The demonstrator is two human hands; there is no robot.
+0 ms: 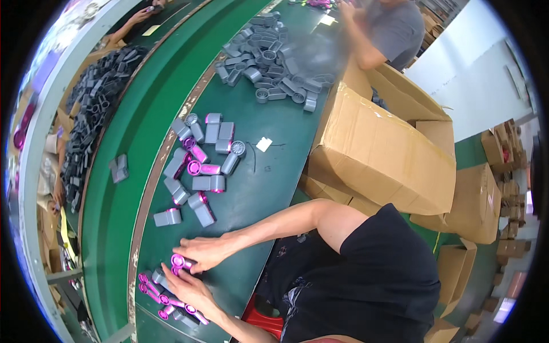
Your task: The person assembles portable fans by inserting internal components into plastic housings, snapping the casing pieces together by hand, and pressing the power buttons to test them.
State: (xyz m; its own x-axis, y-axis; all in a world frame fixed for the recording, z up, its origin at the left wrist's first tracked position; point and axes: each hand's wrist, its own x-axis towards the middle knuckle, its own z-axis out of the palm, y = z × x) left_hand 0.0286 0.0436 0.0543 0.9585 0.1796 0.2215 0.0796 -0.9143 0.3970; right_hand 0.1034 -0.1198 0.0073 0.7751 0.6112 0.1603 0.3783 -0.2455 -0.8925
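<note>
On the green counter [249, 197], the right hand [204, 251] and left hand [190, 290] pinch a glossy pink-ringed plastic piece [178, 260], seemingly steadying it; similar pieces [164, 299] lie within easy reach.

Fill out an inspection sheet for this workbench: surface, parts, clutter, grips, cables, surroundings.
Surface: green worktop, dark marks near its middle.
Job's things: grey-and-magenta housings in two loose groups; a heap of grey housings farther along.
Clutter: white scrap on the worktop; lone grey piece on the green strip alongside.
Grips: left grip and right grip meet at one magenta-ended part; how firmly each closes, cannot tell.
Cables: nothing seen.
Surroundings: open cardboard box beside the bench; co-worker in grey beyond; red stool.
</note>
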